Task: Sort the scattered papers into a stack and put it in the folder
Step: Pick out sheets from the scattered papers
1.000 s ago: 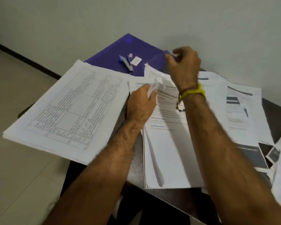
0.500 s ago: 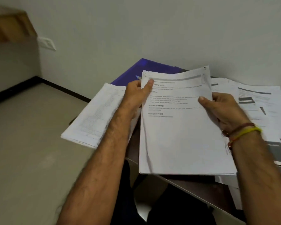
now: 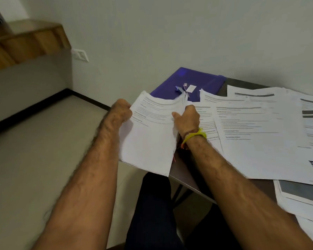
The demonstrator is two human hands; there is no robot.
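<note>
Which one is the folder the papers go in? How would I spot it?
Look at the dark table by the wall, covered in white papers. At its far left corner, just beyond the sheets that the left hand and right hand grip, lies the folder. It is the only purple thing there, flat, with a small clip on top.
</note>
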